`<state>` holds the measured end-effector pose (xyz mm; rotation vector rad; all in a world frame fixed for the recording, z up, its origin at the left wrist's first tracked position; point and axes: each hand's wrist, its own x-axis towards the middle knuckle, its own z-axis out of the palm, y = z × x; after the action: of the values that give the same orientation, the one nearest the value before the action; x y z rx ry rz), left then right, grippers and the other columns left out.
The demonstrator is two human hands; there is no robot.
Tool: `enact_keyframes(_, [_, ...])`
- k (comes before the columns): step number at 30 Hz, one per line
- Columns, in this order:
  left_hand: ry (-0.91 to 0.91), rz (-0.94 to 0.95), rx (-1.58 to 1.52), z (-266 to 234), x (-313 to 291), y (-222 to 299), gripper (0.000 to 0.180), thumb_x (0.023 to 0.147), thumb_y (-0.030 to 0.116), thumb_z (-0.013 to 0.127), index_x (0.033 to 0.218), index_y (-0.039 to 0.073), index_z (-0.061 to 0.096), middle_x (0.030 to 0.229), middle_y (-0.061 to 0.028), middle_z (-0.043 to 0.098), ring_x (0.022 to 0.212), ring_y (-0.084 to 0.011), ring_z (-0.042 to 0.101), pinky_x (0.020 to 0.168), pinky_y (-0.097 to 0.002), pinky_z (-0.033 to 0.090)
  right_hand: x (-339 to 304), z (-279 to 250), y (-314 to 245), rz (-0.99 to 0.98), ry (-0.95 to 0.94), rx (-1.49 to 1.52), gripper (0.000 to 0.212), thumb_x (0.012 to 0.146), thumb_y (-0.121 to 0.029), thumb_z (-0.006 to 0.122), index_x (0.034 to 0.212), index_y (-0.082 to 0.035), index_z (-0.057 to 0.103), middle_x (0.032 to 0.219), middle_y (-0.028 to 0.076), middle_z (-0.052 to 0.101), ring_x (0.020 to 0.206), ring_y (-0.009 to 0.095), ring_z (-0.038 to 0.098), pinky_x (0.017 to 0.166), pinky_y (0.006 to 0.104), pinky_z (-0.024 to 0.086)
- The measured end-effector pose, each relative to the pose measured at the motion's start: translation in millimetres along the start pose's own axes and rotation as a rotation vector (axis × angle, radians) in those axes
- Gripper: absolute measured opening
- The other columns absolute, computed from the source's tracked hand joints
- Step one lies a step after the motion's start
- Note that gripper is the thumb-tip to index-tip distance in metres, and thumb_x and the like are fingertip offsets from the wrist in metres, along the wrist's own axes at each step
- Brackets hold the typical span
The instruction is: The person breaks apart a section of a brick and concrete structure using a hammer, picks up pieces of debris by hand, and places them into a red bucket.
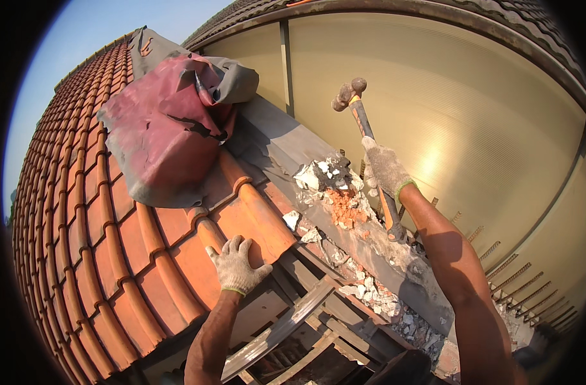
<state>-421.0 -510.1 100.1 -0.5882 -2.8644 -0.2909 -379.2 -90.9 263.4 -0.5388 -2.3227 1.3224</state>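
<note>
My right hand (385, 168), in a light knitted work glove, grips a ball-peen hammer (361, 119) partway along its orange and black handle. The hammer's head points up and away, and the handle's butt end hangs down over the masonry ledge. Beneath it lies broken rubble (347, 208) of white plaster and orange brick. My left hand (237, 266), gloved the same way, rests with spread fingers on an orange roof tile (257, 215) near the edge of the tiled slope.
A crumpled red and grey sheet (168, 128) lies on the tiles. Ahead and right stands a translucent yellowish panel wall (447, 90). Bare rebar ends (530, 290) stick up at the right. Below my left hand, a metal rail (280, 327) crosses an opening in the roof framing.
</note>
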Motion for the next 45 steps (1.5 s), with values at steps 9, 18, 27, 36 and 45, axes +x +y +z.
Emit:
enact_keyframes(9, [-0.041,-0.040,0.000,-9.1,-4.3,-9.6,0.095,0.076,0.067,0.082,0.152,0.015,0.060,0.162,-0.0096,0.052,0.156,-0.0306,0.041,0.130,-0.0753,0.006,-42.3,-38.9,15.4,0.242,-0.209,-0.102,0.071,0.108,-0.071,0.049,0.099,-0.003,0.064,0.073,0.006,0.058,0.059,0.021,0.061,0.057,0.0419,0.057])
enact_keyframes(18, [-0.052,-0.002,-0.010,-2.2,0.5,7.6,0.098,0.075,0.069,0.083,0.154,0.015,0.060,0.162,-0.0084,0.052,0.156,-0.0306,0.042,0.130,-0.0748,0.007,20.6,15.6,84.8,0.008,-0.083,-0.584,0.063,0.109,-0.065,0.054,0.095,-0.005,0.064,0.073,0.005,0.058,0.055,0.018,0.059,0.050,0.0389,0.054])
enact_keyframes(27, [0.003,-0.030,0.022,-3.2,-7.5,-10.0,0.090,0.075,0.063,0.085,0.148,0.017,0.064,0.158,-0.0071,0.055,0.152,-0.0296,0.046,0.129,-0.0758,0.008,-45.8,-24.7,-3.8,0.168,-0.033,0.178,0.062,0.108,-0.065,0.056,0.099,-0.004,0.062,0.074,0.006,0.060,0.057,0.018,0.061,0.054,0.0366,0.055])
enact_keyframes(36, [-0.012,-0.004,-0.027,1.6,-0.3,1.5,0.095,0.071,0.066,0.087,0.148,0.017,0.063,0.159,-0.0093,0.054,0.153,-0.0318,0.044,0.130,-0.0760,0.005,10.9,12.6,86.1,0.141,-0.229,-0.472,0.084,0.109,-0.068,0.035,0.116,0.008,0.071,0.117,0.032,0.073,0.116,0.047,0.069,0.103,0.0566,0.048])
enact_keyframes(45, [0.015,-0.019,-0.011,-0.9,-4.6,-8.4,0.095,0.071,0.065,0.087,0.148,0.016,0.063,0.160,-0.0104,0.054,0.154,-0.0323,0.044,0.130,-0.0752,0.005,-39.9,6.1,26.9,-0.222,-0.033,-0.384,0.076,0.110,-0.063,0.038,0.119,0.006,0.071,0.116,0.033,0.072,0.116,0.049,0.068,0.104,0.0565,0.048])
